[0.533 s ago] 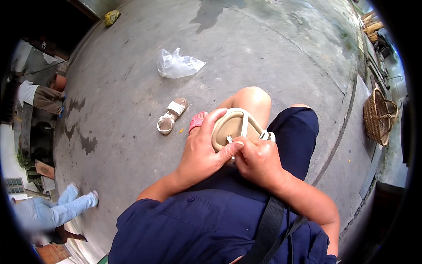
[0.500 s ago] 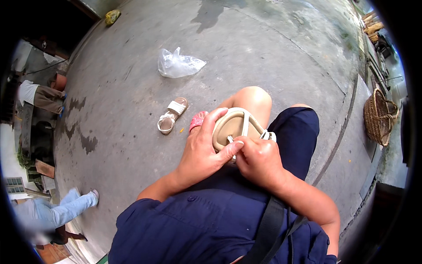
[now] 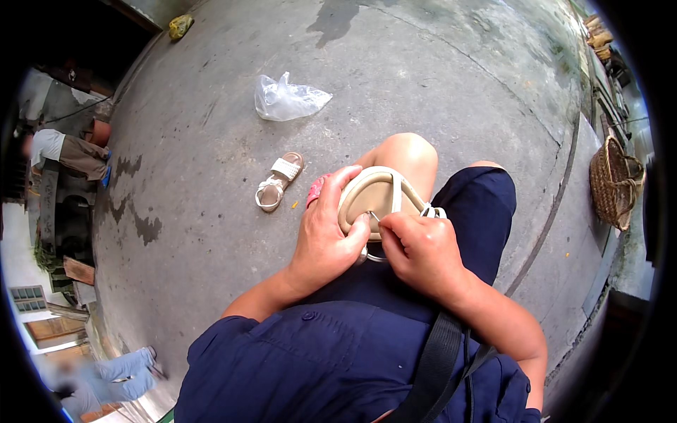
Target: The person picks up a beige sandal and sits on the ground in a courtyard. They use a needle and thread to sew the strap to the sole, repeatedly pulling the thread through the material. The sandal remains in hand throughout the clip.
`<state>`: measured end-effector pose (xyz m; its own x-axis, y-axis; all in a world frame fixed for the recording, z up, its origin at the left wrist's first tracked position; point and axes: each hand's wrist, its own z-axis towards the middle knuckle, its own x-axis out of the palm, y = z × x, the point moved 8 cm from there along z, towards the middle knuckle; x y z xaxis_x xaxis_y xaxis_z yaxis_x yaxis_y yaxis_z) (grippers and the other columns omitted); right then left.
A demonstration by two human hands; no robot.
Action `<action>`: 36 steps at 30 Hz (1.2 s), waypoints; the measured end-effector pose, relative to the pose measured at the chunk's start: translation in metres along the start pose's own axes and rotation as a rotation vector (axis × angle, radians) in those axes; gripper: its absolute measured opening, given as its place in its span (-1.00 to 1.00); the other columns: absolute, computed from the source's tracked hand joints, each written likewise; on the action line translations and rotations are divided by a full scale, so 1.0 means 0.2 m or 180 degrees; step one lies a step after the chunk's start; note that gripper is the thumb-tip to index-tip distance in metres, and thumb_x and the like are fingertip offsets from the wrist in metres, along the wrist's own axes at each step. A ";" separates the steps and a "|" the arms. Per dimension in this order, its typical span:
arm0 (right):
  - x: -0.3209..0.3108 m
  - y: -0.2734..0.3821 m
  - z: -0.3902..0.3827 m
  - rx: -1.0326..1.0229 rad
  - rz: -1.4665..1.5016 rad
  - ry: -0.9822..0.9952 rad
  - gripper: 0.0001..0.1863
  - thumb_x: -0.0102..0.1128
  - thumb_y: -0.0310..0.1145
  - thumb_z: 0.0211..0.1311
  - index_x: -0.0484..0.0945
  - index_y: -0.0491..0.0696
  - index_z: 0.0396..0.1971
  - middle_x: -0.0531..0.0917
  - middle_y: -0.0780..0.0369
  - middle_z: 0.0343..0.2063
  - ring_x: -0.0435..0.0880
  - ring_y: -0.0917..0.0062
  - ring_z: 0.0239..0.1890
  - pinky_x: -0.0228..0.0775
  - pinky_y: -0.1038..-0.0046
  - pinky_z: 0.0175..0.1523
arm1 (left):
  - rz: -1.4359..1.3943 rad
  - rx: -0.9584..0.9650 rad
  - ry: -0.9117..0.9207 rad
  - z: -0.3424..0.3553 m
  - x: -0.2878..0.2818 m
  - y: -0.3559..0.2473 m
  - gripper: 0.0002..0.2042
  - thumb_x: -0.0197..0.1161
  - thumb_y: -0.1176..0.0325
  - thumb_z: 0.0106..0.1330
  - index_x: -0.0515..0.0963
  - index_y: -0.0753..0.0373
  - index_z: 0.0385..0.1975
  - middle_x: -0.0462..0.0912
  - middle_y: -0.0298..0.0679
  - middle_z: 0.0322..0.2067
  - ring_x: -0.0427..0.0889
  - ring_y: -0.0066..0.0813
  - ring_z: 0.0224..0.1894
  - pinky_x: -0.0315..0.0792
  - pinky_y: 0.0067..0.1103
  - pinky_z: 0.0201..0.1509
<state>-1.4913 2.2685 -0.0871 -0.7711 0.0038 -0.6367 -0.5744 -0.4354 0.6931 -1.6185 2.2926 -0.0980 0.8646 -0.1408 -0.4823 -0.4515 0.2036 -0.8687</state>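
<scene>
Basically tan sandal point(image 3: 364, 199), cream rim point(image 3: 384, 170), white strap point(image 3: 396, 192) across; left hand point(image 3: 326, 236) fingers grip it, right hand point(image 3: 427, 247) fingers pinch thin silvery piece point(image 3: 374, 216).

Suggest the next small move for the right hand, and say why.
Probably a short, gentle pull by the right hand on the thin pale piece it pinches. That piece reaches over the beige sandal, whose edge the left hand grips, which should brace it. What the piece is, I cannot tell.
</scene>
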 end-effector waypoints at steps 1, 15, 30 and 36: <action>0.00 0.00 0.00 -0.0005 -0.0023 0.0019 -0.92 0.17 -0.48 -0.01 0.44 -0.09 -0.56 0.53 0.16 -0.73 0.56 0.29 -0.69 0.38 0.32 -0.59 | 0.0015 0.0018 -0.0024 0.00 0.00 0.00 -0.47 0.15 0.59 0.08 0.26 0.26 0.12 0.49 -0.07 -0.05 0.50 -0.32 0.01 0.39 -0.47 0.06; 0.00 -0.01 0.00 0.0148 -0.0061 0.0246 -0.90 0.14 -0.45 0.00 0.47 -0.09 -0.63 0.55 0.14 -0.71 0.57 0.27 -0.66 0.39 0.29 -0.57 | -0.0414 -0.0035 0.0141 -0.01 -0.01 0.03 -0.52 0.06 0.60 0.18 0.26 0.30 0.16 0.42 -0.10 0.04 0.41 -0.40 0.10 0.32 -0.51 0.15; 0.07 0.00 -0.01 -0.0004 -0.0216 0.0462 -0.93 0.10 -0.48 -0.01 0.40 -0.11 -0.55 0.52 0.12 -0.75 0.57 0.25 -0.68 0.38 0.27 -0.59 | -0.0289 0.0028 0.0258 -0.01 -0.01 0.02 -0.49 0.00 0.62 0.15 0.25 0.29 0.18 0.48 -0.07 0.00 0.47 -0.36 0.06 0.34 -0.50 0.14; 0.05 -0.01 0.00 -0.0113 -0.0112 0.0026 -0.91 0.11 -0.51 -0.02 0.38 -0.11 -0.52 0.50 0.12 -0.77 0.56 0.25 -0.69 0.36 0.27 -0.60 | -0.0307 0.0086 0.0171 -0.02 -0.02 0.00 -0.47 0.01 0.59 0.08 0.26 0.35 0.16 0.50 0.07 -0.04 0.51 -0.10 0.02 0.35 -0.40 0.12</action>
<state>-1.4982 2.2689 -0.0957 -0.7483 0.0123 -0.6632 -0.5909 -0.4668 0.6580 -1.6222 2.2900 -0.0957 0.8903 -0.2126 -0.4026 -0.3600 0.2125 -0.9084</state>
